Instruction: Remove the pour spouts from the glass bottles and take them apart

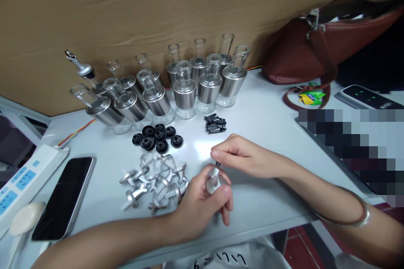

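Note:
My left hand [197, 204] is closed around a silver pourer spout [214, 180], its narrow end up. Just above, my right hand [244, 157] pinches a small black piece [217, 163] at the tip of that spout. Whether the piece is seated in the tip, I cannot tell. Left of my left hand lies a pile of silver pourer spouts [164, 189]. Behind it are several round black rubber stoppers [160, 135]. A small heap of black pieces [216, 124] lies beyond my right hand.
Several glass bottles with metal sleeves [184, 94] stand in rows at the back; one carries a fitted pourer [83, 68]. On the left are a phone [65, 197] and a power strip [23, 180]. A brown handbag [293, 52] and a green-yellow packet [312, 97] sit at the right.

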`<action>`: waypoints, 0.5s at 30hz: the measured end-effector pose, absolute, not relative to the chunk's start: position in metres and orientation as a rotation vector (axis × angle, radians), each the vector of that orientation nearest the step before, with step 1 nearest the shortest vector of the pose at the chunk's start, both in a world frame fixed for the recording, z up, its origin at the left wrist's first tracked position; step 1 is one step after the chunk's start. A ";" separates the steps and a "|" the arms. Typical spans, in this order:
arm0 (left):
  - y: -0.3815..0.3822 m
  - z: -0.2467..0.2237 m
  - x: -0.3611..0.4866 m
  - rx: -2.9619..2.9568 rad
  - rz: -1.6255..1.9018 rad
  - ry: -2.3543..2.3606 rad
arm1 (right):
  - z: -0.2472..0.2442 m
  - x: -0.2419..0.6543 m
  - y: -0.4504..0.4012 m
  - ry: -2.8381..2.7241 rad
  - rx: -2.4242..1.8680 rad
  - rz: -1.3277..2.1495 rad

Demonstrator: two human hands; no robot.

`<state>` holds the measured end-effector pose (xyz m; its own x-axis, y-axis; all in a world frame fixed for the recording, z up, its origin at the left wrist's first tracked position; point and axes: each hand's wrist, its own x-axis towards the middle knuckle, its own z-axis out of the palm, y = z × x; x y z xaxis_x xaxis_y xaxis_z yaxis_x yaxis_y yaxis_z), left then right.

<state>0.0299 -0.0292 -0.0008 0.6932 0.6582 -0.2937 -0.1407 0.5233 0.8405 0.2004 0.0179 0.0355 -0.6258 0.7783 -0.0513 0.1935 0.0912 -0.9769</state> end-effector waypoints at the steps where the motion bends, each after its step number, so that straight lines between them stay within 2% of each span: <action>1: -0.029 0.000 0.030 0.913 0.521 0.657 | 0.035 0.202 0.020 -1.827 -0.969 1.520; 4: -0.029 0.002 0.030 0.932 0.515 0.665 | 0.036 0.209 0.027 -1.604 -1.000 1.401; 8: -0.030 0.004 0.031 0.939 0.508 0.669 | 0.039 0.222 0.035 -1.474 -1.036 1.414; 15: -0.029 0.004 0.031 0.955 0.505 0.676 | 0.045 0.242 0.039 -1.831 -1.354 1.308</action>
